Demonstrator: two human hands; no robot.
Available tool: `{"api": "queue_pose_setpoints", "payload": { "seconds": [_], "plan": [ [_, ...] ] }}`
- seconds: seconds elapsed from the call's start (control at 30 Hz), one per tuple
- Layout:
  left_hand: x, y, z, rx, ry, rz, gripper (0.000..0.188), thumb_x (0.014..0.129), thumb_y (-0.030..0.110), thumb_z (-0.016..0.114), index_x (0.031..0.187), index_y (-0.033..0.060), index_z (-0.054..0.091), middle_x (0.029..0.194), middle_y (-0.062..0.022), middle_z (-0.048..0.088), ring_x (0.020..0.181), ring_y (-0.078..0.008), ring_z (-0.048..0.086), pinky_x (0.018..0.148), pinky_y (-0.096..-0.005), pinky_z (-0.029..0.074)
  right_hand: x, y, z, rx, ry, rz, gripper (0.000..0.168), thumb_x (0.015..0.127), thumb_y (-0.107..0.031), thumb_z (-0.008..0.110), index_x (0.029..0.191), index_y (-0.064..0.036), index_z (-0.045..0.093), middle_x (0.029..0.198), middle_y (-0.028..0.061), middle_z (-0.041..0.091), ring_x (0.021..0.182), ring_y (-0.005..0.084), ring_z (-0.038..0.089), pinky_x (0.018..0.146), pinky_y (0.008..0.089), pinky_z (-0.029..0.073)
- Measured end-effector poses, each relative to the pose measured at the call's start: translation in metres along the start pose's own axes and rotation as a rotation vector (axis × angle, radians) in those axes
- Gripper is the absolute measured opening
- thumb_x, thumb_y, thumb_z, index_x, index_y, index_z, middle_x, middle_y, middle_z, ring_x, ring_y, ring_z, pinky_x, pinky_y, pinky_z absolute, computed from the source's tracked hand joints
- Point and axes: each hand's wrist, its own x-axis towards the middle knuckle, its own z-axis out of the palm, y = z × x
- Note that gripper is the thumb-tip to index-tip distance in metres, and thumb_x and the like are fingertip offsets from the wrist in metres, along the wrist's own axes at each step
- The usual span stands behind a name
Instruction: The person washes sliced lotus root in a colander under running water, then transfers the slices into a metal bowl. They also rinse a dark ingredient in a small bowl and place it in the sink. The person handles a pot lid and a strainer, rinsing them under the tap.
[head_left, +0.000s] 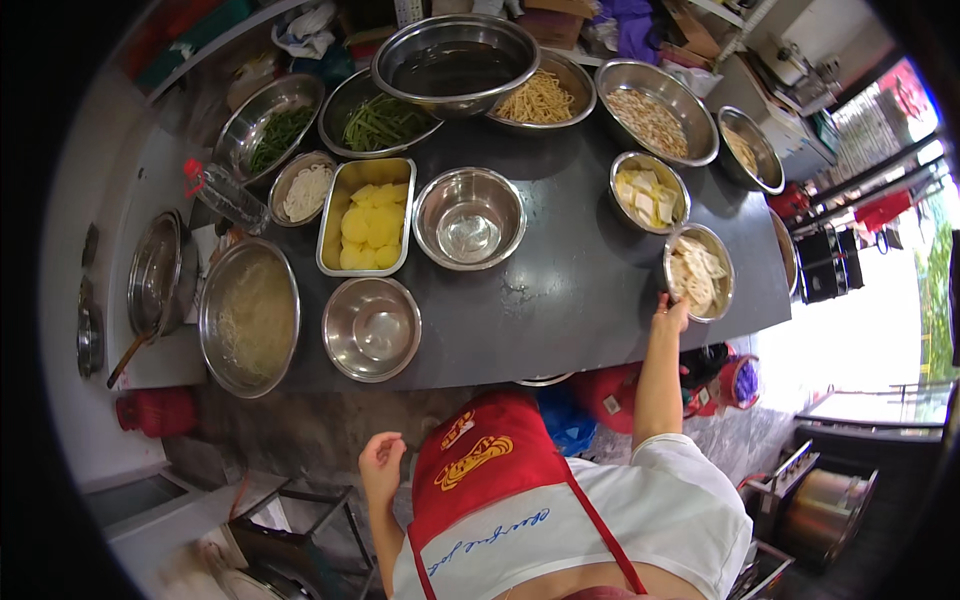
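Note:
With my right hand (673, 313) I grip the near rim of a steel bowl of pale sliced food, seemingly lotus root (698, 276), at the table's right side. Just behind it sits a steel bowl of white and yellow chunks (645, 196). My left hand (382, 459) hangs beside my red apron, fingers curled, holding nothing. Two steel bowls, one in mid-table (469, 219) and one nearer the front edge (372, 330), show bare bottoms. A rectangular steel tray (411, 217) of yellow slices stands left of the middle one.
Along the back of the dark table (570, 300) stand bowls of green vegetables (382, 124), dark liquid (457, 69), yellow strips (540, 97) and mixed pale pieces (649, 120). Noodles soak in a large bowl (251, 319) at left, near a plastic bottle (225, 196).

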Motion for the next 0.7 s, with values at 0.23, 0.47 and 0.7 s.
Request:
{"api": "queue_pose_setpoints", "payload": {
  "seconds": [0.23,0.47,0.7],
  "plan": [
    [0.040,0.068,0.111,0.060,-0.274,0.066,0.014,0.082,0.004,0.057,0.095,-0.0009,0.058,0.088,-0.0051,0.061,0.081,-0.0108,0.058,0.074,-0.0230,0.045,0.106,-0.010,0.058,-0.092,-0.335,0.044,0.056,0.086,-0.037,0.049,0.123,0.001,0.031,0.126,0.0161,0.037,0.098,0.0305,0.055,0.078,0.0411,0.051],
    [0.015,0.075,0.120,0.242,-0.143,0.210,0.025,0.078,0.013,0.060,0.102,0.0055,0.059,0.096,-0.0078,0.059,0.089,-0.0196,0.058,0.076,-0.0300,0.046,-0.056,0.063,0.037,-0.671,-0.961,0.418,0.013,0.086,-0.021,0.050,0.082,-0.011,0.057,0.069,0.0001,0.059,0.054,0.0073,0.052,0.045,0.0190,0.039],
    [-0.068,0.034,0.059,0.386,0.072,0.214,0.027,0.079,0.018,0.056,0.103,0.0068,0.057,0.098,-0.0120,0.058,0.088,-0.0287,0.057,0.074,-0.0349,0.046,-0.341,0.122,-0.096,-1.552,-2.455,0.772,0.016,0.087,-0.016,0.053,0.096,-0.003,0.057,0.085,0.0040,0.061,0.071,0.0094,0.056,0.064,0.0219,0.044]
  ]
}}
